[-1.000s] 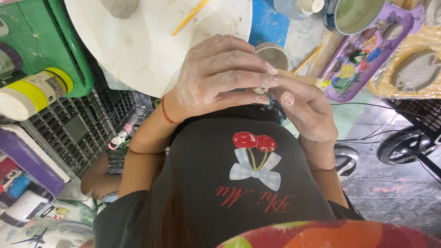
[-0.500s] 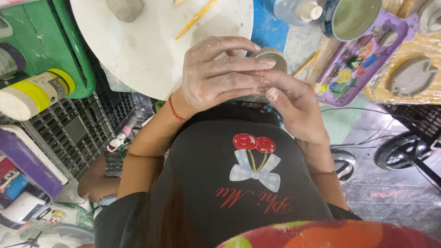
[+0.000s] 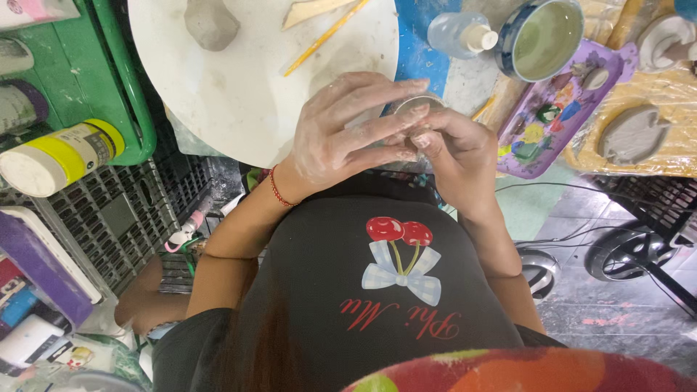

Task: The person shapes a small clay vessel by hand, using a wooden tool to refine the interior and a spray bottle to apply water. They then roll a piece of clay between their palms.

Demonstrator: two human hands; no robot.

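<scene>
Pressing together over a small round jar (image 3: 420, 104), both hands are dusty with clay. Left hand (image 3: 348, 127) fingers lie spread across the right hand (image 3: 454, 149), whose fingers curl shut; what they're clamped on is hidden. White round board (image 3: 247, 80) sits just beside.

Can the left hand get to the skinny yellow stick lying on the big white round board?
Probably yes. The left hand hovers over the near edge of the white round board, and the thin yellow stick lies bare just beyond its fingertips. Nothing sits between them, though both hands are pressed together.
</scene>
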